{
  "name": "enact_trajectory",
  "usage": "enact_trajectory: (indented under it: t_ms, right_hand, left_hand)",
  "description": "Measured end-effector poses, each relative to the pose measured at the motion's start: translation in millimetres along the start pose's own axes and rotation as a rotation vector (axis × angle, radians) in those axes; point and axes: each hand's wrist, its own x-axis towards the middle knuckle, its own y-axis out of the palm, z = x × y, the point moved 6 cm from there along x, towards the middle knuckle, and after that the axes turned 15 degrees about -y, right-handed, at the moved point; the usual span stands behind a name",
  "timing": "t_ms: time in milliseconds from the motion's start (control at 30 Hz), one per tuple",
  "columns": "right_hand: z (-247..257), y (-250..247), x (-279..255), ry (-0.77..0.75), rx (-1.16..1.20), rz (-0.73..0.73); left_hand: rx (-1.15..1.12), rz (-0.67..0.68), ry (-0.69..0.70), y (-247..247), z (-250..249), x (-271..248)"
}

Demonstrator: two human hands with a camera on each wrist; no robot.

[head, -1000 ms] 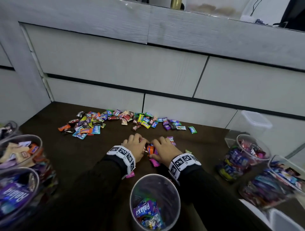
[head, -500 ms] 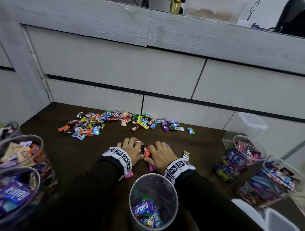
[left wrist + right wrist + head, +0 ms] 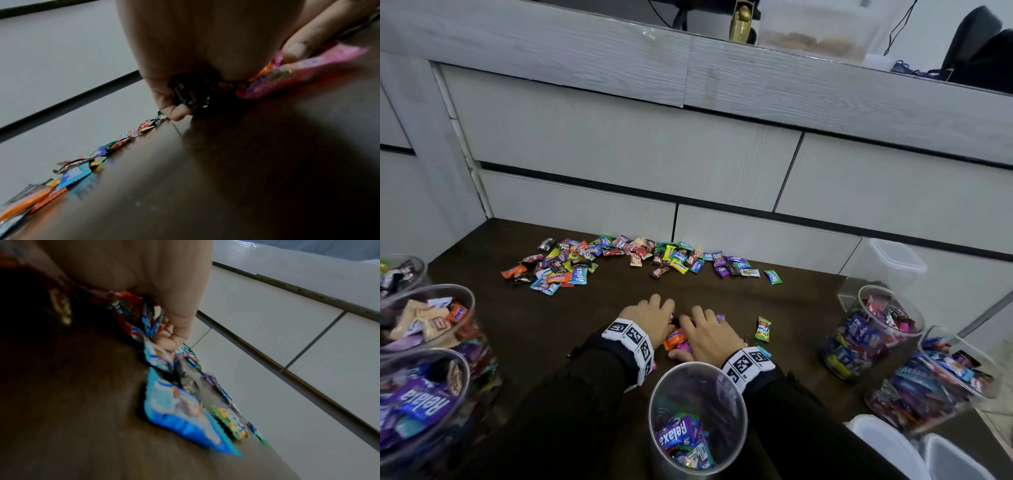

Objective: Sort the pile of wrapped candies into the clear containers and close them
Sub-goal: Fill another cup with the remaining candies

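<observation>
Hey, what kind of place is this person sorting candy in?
Probably an office or home workroom: a dark desk set against pale drawer fronts, with a cable and a dark chair behind the ledge.

Read "Relaxa" on a purple wrapper [image 3: 677,435] in the near container [image 3: 654,394], "mentos" on an orange wrapper [image 3: 675,336], "Fruit Plus" on a green wrapper [image 3: 763,329]
</observation>
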Motion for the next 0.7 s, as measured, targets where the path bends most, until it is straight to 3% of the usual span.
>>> enact_trajectory:
  t_ms: [300,467,700]
  right_hand:
    - [13.7,-2.6,0.7,-0.042,0.095,0.036]
    - [0.3,-14.5,-6.4,0.013,0.225,0.074]
    - [-31.5,-46.0,-32.8,0.281,0.506,-0.222]
  left_hand:
    - [0.052,0.044,-0.029,-0.1,0.2,-5.7]
    - [-0.104,0.006,-0.05,-13.5,12.0,-7.2]
    - [-0.61,-0.096,-0.212,-44.0,37.5,-21.5]
